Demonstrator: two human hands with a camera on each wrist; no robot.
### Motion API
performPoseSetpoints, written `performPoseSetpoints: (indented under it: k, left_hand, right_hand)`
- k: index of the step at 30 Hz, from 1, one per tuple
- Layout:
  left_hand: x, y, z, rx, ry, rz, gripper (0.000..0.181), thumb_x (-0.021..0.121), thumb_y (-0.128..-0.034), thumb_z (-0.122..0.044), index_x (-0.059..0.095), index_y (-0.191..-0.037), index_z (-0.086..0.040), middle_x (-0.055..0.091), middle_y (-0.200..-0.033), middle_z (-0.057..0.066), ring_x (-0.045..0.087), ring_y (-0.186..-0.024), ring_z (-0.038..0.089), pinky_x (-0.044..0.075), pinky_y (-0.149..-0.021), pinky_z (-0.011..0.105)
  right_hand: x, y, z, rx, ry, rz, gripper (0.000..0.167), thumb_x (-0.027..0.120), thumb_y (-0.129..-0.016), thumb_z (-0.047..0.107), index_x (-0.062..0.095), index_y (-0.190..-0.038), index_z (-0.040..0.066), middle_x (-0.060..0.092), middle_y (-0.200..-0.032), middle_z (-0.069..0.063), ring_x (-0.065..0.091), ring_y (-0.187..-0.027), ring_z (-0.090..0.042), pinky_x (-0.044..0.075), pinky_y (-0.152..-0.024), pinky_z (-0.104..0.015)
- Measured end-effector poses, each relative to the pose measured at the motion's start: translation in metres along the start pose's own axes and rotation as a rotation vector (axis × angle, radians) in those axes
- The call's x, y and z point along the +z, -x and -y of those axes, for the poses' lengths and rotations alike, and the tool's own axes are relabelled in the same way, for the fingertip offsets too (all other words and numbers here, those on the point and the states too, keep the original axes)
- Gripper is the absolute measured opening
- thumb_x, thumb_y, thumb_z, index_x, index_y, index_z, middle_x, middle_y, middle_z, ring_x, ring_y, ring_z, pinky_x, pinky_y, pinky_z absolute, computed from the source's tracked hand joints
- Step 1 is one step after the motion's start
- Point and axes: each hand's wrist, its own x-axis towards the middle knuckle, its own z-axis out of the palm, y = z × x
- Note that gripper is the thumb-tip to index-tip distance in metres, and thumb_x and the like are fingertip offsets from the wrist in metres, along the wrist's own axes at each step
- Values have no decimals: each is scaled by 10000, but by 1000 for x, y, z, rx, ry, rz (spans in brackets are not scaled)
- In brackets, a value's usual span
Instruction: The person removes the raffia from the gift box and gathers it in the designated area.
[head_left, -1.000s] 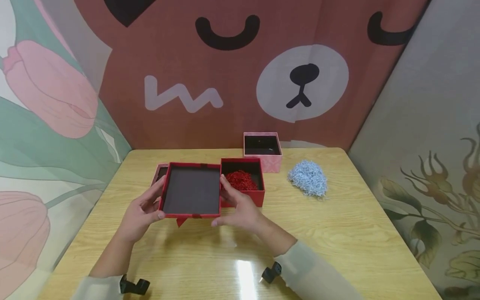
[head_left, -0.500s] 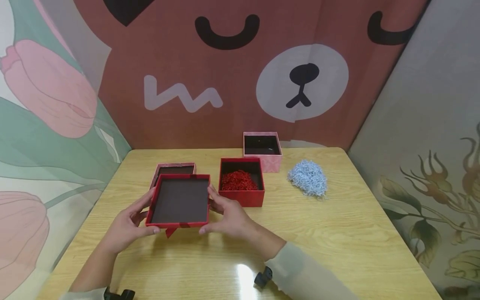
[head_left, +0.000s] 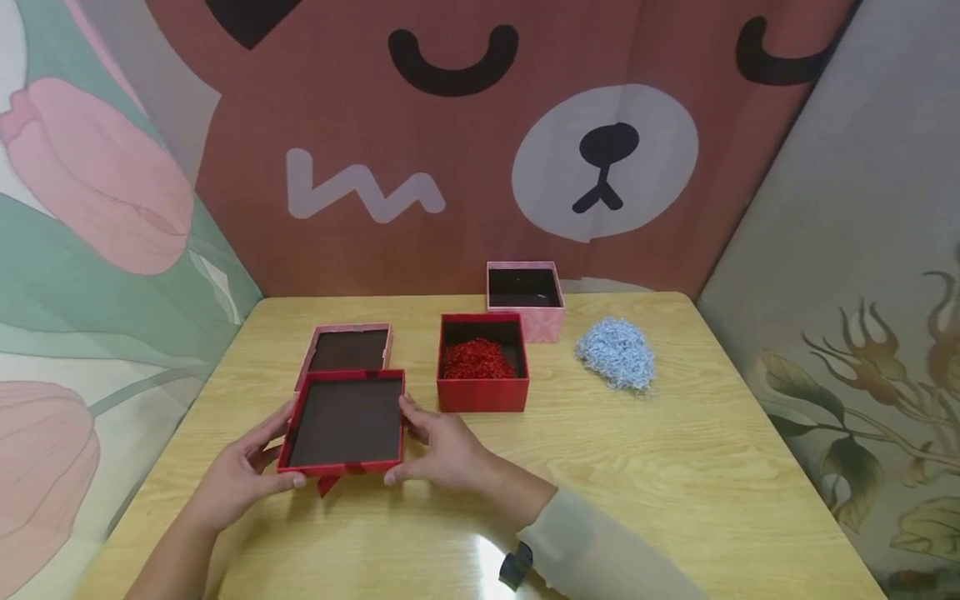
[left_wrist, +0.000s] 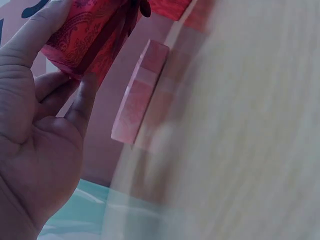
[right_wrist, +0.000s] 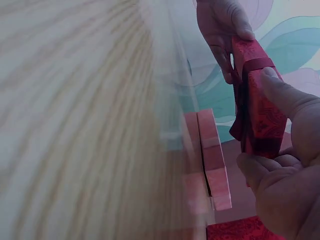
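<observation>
Between both hands hangs a red box lid, its dark inside facing up and a ribbon bow underneath. The left hand grips its left side, with thumb and fingers at the edge. On the opposite side the right hand pinches it likewise. The wrist views show the lid's patterned side and its dark red ribbon, held above the table. Just behind it a pink box lid lies inside-up, partly covered in the head view. To the right stands a red box containing red shredded paper.
Behind the red box is a pink box with a dark interior. A heap of light blue shredded paper lies on the wooden table at the right. A bear-printed backdrop rises along the table's far edge.
Both hands have carried the red lid leftward, down and nearer the person. More of the pink lid and the red box's left side now shows. The boxes and shredded paper have stayed put.
</observation>
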Motion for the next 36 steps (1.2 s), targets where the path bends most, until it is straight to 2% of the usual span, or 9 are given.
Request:
performPoseSetpoints:
  k: [5, 11, 15, 18, 23, 25, 29, 32, 36]
  left_hand:
    - [-3, 8, 10, -47, -42, -1, 1043, 936, -754, -121, 373, -1625, -229, 366, -1645, 149, 441, -1314, -100, 469, -991, 114]
    - [-8, 15, 16, -78, -72, 11, 1052, 941, -748, -164, 366, -1628, -204, 384, -1616, 217, 449, -1280, -133, 473, -983, 113]
    - [-11, 17, 19, -131, -91, 24, 1069, 950, -736, -209, 363, -1629, -220, 417, -1591, 220, 496, -1225, -115, 478, -969, 116]
    - [-12, 17, 21, -164, -118, 39, 1063, 949, -741, -236, 365, -1629, -220, 441, -1573, 214, 555, -1220, -18, 472, -963, 118]
    - [-15, 18, 23, -180, -142, 61, 1056, 944, -750, -227, 361, -1630, -196, 452, -1560, 232, 596, -1265, 266, 464, -958, 123]
    - [-16, 18, 24, -181, -154, 71, 1056, 942, -755, -231, 355, -1632, -190, 452, -1558, 242, 600, -1258, 227, 468, -953, 131]
    - [-18, 17, 27, -201, -181, 91, 1064, 940, -757, -269, 345, -1636, -193, 441, -1573, 228, 586, -1287, 285, 480, -943, 154]
    - [-19, 15, 28, -207, -199, 109, 1073, 937, -762, -286, 330, -1640, -176, 421, -1588, 236, 538, -1320, 461, 477, -936, 158]
    - [-20, 12, 31, -204, -205, 123, 1089, 942, -754, -297, 323, -1641, -166, 423, -1585, 242, 533, -1328, 476, 472, -939, 158]
  right_hand:
    - [8, -3, 0, 25, 83, 27, 1136, 957, -724, 383, 312, -1621, 123, 269, -1656, 33, 303, -1484, -75, 339, -1172, -243]
    - [17, -5, 1, 23, 219, 45, 1138, 940, -729, 456, 320, -1619, 111, 292, -1649, 10, 299, -1495, -109, 366, -1168, -256]
    - [23, -6, 1, 50, 253, 60, 1128, 943, -737, 438, 323, -1619, 105, 305, -1646, 10, 297, -1489, -99, 380, -1158, -249]
    - [27, -7, 1, 74, 272, 60, 1127, 950, -731, 429, 334, -1616, 103, 322, -1638, 7, 311, -1481, -85, 368, -1162, -242]
    - [30, -9, 3, 83, 340, 67, 1127, 949, -727, 445, 345, -1616, 106, 342, -1634, 0, 336, -1474, -88, 364, -1161, -232]
    - [31, -11, 4, 80, 364, 75, 1120, 945, -734, 445, 345, -1617, 104, 343, -1636, -8, 338, -1476, -93, 362, -1163, -234]
    - [31, -13, 6, 80, 390, 95, 1107, 936, -748, 437, 342, -1619, 99, 341, -1639, -20, 336, -1482, -103, 358, -1168, -238]
    - [31, -14, 5, 80, 394, 108, 1096, 930, -758, 434, 343, -1619, 96, 339, -1641, -20, 334, -1488, -110, 355, -1170, -237]
    - [30, -16, 2, 75, 396, 112, 1088, 924, -767, 436, 341, -1620, 94, 333, -1648, -22, 332, -1496, -125, 344, -1178, -240]
